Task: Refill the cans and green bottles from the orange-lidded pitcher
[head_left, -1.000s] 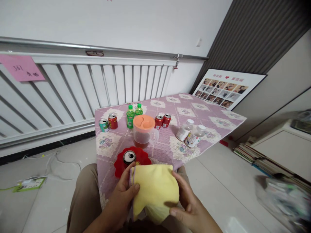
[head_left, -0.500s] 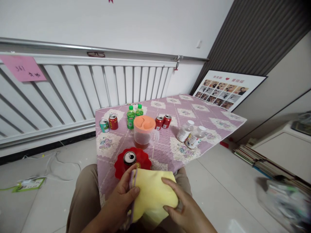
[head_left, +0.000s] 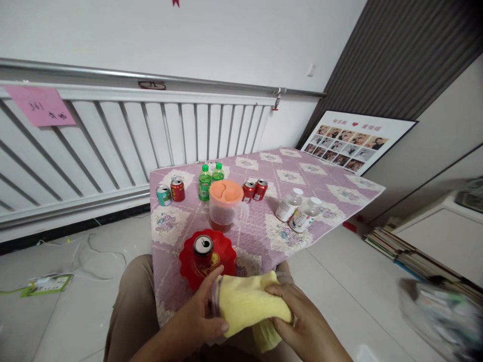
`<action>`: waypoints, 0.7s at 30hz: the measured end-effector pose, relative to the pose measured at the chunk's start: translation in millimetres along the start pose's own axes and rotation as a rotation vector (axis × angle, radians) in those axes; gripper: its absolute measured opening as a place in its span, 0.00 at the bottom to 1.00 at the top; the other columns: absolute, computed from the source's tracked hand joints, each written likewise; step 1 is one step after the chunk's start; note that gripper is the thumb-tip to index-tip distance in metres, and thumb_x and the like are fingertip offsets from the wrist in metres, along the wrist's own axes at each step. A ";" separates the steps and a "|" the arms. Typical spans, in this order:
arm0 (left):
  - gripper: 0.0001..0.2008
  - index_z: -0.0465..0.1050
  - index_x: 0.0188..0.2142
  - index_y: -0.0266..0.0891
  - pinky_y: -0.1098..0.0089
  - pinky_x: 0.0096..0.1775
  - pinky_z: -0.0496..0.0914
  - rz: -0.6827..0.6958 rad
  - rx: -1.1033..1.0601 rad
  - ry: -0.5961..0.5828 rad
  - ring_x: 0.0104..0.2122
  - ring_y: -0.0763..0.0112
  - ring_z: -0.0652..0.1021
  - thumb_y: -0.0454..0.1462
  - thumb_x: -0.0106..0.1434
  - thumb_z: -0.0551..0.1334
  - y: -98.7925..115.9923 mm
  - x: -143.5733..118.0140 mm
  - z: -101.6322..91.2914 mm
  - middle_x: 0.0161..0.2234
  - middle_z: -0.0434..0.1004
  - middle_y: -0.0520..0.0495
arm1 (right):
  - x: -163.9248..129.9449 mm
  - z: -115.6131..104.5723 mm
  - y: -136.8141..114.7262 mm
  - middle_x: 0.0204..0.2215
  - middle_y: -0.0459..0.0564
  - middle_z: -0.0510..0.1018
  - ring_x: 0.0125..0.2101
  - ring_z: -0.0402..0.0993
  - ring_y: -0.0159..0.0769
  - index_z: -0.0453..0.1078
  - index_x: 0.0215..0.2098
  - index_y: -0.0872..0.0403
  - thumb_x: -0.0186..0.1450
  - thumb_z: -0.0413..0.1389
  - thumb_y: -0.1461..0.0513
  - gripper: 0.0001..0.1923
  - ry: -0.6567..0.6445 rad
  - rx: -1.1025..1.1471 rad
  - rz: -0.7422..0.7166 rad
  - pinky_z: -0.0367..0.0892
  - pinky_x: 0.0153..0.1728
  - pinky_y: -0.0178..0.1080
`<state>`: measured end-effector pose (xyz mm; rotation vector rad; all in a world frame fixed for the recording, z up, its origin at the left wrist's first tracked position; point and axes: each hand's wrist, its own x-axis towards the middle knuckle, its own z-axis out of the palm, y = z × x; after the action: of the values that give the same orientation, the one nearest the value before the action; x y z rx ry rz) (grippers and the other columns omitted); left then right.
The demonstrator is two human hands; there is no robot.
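A folded yellow cloth (head_left: 247,304) is gripped from both sides, low in the view over my lap. My left hand (head_left: 196,322) pinches its left edge between thumb and fingers. My right hand (head_left: 302,324) closes over its right end from above. Just beyond the cloth, a red plate (head_left: 222,251) lies at the near edge of the table with an opened drink can (head_left: 203,250) standing on it. A clear pitcher with an orange lid (head_left: 225,205) stands behind the plate.
The small table wears a pink floral cover (head_left: 339,188). On it stand two green bottles (head_left: 210,179), cans at the left (head_left: 170,191) and middle (head_left: 254,190), and two white bottles (head_left: 298,211). A radiator (head_left: 113,146) runs behind; books (head_left: 396,246) lie on the floor at right.
Both hands have sunk lower with the cloth, which is now folded flatter and narrower. My right hand has come over its top. The can on the plate shows fully.
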<state>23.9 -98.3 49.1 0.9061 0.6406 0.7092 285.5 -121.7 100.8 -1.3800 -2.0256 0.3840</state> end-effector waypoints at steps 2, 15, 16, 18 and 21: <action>0.60 0.39 0.73 0.44 0.50 0.63 0.61 -0.018 0.143 -0.014 0.64 0.47 0.68 0.39 0.50 0.74 -1.4 -1.8 -1.7 0.69 0.59 0.36 | 0.2 1.6 0.6 0.38 0.50 0.84 0.37 0.82 0.41 0.75 0.47 0.49 0.57 0.55 0.68 0.20 0.020 -0.016 0.020 0.77 0.37 0.42; 0.35 0.71 0.61 0.47 0.53 0.64 0.63 0.125 0.804 0.243 0.61 0.48 0.72 0.30 0.52 0.66 5.6 -4.0 -1.8 0.62 0.73 0.43 | -6.7 7.1 16.0 0.49 0.56 0.82 0.47 0.81 0.50 0.74 0.54 0.50 0.57 0.57 0.62 0.25 -0.062 -0.051 0.141 0.76 0.46 0.49; 0.35 0.72 0.61 0.47 0.53 0.62 0.64 0.126 0.834 0.251 0.60 0.47 0.73 0.30 0.52 0.66 6.6 -4.1 -2.3 0.61 0.74 0.43 | -5.9 6.2 15.6 0.48 0.56 0.83 0.46 0.81 0.50 0.75 0.53 0.49 0.57 0.58 0.62 0.24 -0.080 -0.054 0.151 0.75 0.46 0.50; 0.33 0.74 0.59 0.48 0.53 0.59 0.66 0.134 0.901 0.274 0.57 0.46 0.76 0.31 0.52 0.67 9.6 -4.2 -2.7 0.59 0.77 0.43 | -2.7 2.8 11.6 0.41 0.54 0.84 0.42 0.80 0.50 0.78 0.47 0.48 0.56 0.61 0.61 0.19 -0.128 -0.064 0.156 0.75 0.44 0.50; 0.30 0.76 0.57 0.48 0.54 0.56 0.67 0.156 1.005 0.303 0.54 0.46 0.77 0.31 0.52 0.66 15.6 -5.0 -1.3 0.55 0.80 0.43 | 3.8 -4.3 0.3 0.33 0.52 0.81 0.36 0.78 0.48 0.80 0.38 0.47 0.59 0.63 0.56 0.09 -0.184 -0.070 0.142 0.74 0.39 0.49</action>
<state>15.8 -94.8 62.8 1.8022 1.2510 0.6572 287.7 -118.6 105.2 -1.5882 -2.1109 0.5237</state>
